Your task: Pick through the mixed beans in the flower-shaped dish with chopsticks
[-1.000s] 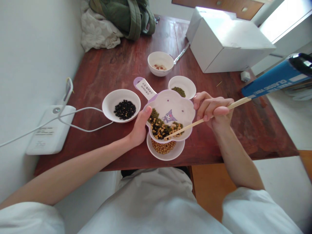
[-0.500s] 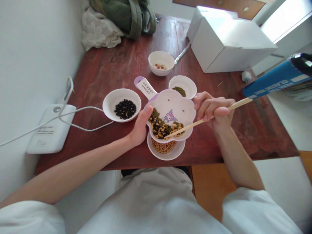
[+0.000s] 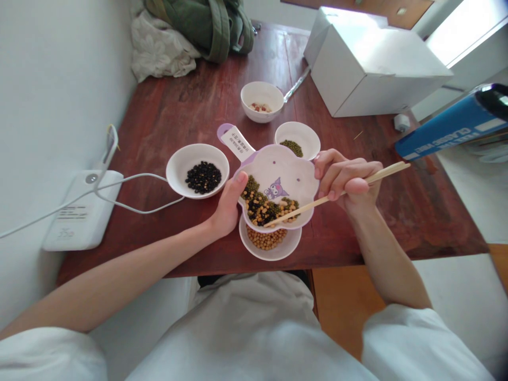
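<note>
My left hand (image 3: 229, 207) grips the left rim of a white and purple handled bowl (image 3: 280, 164) with a cartoon figure inside, thumb over the edge. Mixed beans (image 3: 262, 206), black, green and yellow, lie along its near side. In my right hand (image 3: 346, 180) is a pair of chopsticks (image 3: 313, 205), tips down among the beans; the hand is at the bowl's right rim. Partly hidden below the handled bowl is a white bowl (image 3: 273, 254) of yellow soybeans. Black beans fill part of a bowl (image 3: 177, 172) to the left, and green beans part of another (image 3: 307, 132) behind.
Farther back stands a bowl (image 3: 262, 92) with pale and reddish bits. A white box (image 3: 369, 74) and a blue cylinder (image 3: 448, 124) are on the right. At left lie a white power bank (image 3: 85, 211) and its cable; a green bag (image 3: 198, 26) sits at the back.
The chopstick tips have shifted slightly left in the beans, and my right hand has moved a little the same way. My left hand keeps its hold on the handled bowl.
</note>
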A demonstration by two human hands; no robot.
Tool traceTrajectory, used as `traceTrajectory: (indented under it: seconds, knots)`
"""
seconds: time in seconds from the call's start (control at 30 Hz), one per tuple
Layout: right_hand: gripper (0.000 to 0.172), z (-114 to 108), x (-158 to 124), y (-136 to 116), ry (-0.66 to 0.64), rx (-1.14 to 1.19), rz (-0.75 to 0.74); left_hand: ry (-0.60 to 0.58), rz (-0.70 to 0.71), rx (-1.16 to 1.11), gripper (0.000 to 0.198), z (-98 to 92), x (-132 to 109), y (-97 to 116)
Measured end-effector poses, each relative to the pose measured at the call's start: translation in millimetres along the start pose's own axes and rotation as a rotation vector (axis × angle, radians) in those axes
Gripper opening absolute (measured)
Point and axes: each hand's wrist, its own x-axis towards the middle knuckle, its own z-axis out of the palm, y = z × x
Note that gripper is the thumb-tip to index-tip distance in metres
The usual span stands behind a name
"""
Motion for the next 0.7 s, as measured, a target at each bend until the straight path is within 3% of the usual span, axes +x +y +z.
traceTrajectory:
  seconds: [0.2, 0.43, 0.7]
  knots:
    - [0.067, -0.2, 0.1, -2.7, -0.016, -0.007, -0.005, 0.002, 0.014, 0.012, 0.083, 0.0, 0.3, 0.6]
    - [0.076, -2.8, -2.9, -0.7, 0.004, -0.027, 0.061, 0.022, 0.002, 0.009, 0.077, 1.1, -1.1, 1.0]
    - [0.075, 0.6, 1.7, -1.0, 0.001, 0.02, 0.002, 0.007, 0.012, 0.034, 0.085, 2.0, 0.1, 1.7]
